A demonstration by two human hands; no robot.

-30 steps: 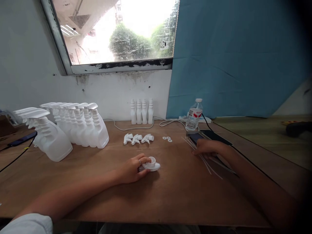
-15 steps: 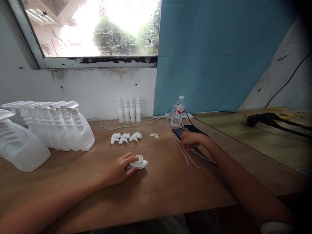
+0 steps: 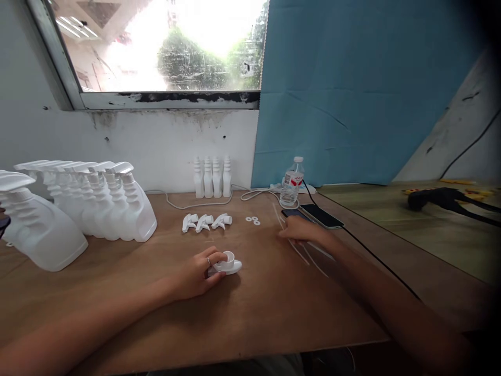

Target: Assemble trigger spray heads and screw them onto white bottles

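Observation:
My left hand (image 3: 203, 271) is closed round a white spray head (image 3: 229, 263); its round collar faces up, low over the table. My right hand (image 3: 299, 230) reaches across to the right, with fingertips pinched down on thin white tubes (image 3: 301, 254). The fingers partly hide the tubes, so how many are gripped is unclear. Ahead of my left hand, three white trigger pieces (image 3: 204, 223) lie in a row. To their right are small white ring washers (image 3: 252, 220), lying flat.
Several white spray bottles (image 3: 135, 209) with tops stand at left. Slim white bottle shapes (image 3: 213, 180) stand against the wall. A clear water bottle (image 3: 291, 183), a white cable (image 3: 172, 205) and a phone (image 3: 323, 216) with a black cord (image 3: 379, 261) lie or stand beyond.
The view has shifted slightly, moving the scene to the right. My right hand has drawn a little nearer on the tubes, and their spread has altered. My left hand keeps the spray head.

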